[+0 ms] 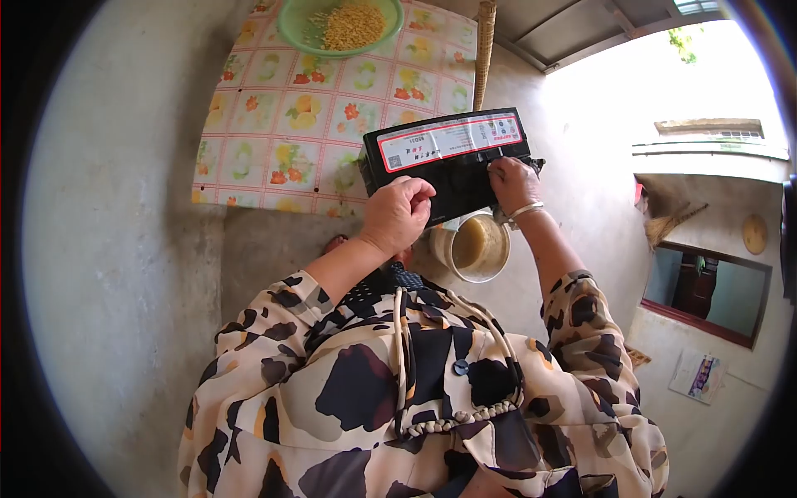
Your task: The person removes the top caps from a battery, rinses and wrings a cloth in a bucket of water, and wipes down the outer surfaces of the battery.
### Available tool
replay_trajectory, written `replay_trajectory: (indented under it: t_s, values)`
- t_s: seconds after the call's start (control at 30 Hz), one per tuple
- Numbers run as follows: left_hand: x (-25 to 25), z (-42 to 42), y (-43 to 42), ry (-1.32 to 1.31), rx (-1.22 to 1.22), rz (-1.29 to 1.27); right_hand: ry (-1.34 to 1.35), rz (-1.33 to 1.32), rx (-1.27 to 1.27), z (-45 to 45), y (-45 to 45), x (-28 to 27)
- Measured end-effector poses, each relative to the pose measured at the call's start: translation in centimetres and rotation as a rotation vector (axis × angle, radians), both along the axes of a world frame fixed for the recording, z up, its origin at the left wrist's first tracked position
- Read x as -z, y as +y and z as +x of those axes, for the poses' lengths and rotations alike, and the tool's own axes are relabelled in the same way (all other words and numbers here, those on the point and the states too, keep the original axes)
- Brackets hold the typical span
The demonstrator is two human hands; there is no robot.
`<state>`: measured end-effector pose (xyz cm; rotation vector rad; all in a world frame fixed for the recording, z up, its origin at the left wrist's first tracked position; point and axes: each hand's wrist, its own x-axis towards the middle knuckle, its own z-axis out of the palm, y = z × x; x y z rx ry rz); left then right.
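Observation:
A black box-shaped car battery [457, 178] with a long red-edged white label [451, 139] is in front of me, overlapping the table's right corner. What bears its weight is hidden. My left hand [398, 214] is at the battery's near left side, fingers curled and thumb pressed to them. Whatever those fingers may hold does not show. At the battery's right end, my right hand [516, 184] has its fingertips bent down and pinched together against the black casing. A bracelet [525, 212] circles that wrist. The exact part under the right fingertips is covered.
A table [274, 133] with a fruit-patterned cloth stands ahead to the left. On it is a green bowl [290, 29] of yellowish kernels. A bucket [448, 249] stands on the floor below the battery. A whitish wall [116, 249] rises at left; a broom [664, 224] is at right.

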<state>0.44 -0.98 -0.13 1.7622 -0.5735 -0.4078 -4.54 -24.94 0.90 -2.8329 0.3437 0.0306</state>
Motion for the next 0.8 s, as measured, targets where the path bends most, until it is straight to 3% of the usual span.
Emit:
replay_trajectory:
  t_s: [0.13, 0.2, 0.33, 0.47, 0.57, 0.73, 0.8]
  values:
    - [0.2, 0.0, 0.1, 0.019, -0.008, -0.020, -0.109, -0.055, 0.192, 0.0, 1.0, 1.0]
    - [0.3, -0.1, -0.1, 0.033, -0.008, -0.031, -0.093, 0.048, 0.451, -0.1, 1.5, 0.5]
    - [-0.4, -0.1, 0.1, -0.001, -0.014, 0.013, -0.106, 0.184, 0.272, -0.8, 0.4, 0.8]
    - [0.1, -0.1, -0.1, 0.016, -0.026, -0.041, -0.140, 0.206, 0.277, -0.3, -0.7, 1.6]
    - [-0.2, -0.1, -0.2, -0.023, -0.033, 0.009, -0.102, -0.005, 0.194, 0.8, -0.6, 1.3]
    - [-0.4, -0.2, -0.3, 0.000, -0.013, 0.032, 0.091, 0.047, 0.279, 1.5, -0.2, -0.4]
    - [-0.6, -0.1, -0.1, -0.010, -0.019, 0.049, 0.154, -0.111, 0.245, 2.3, 0.1, -0.6]
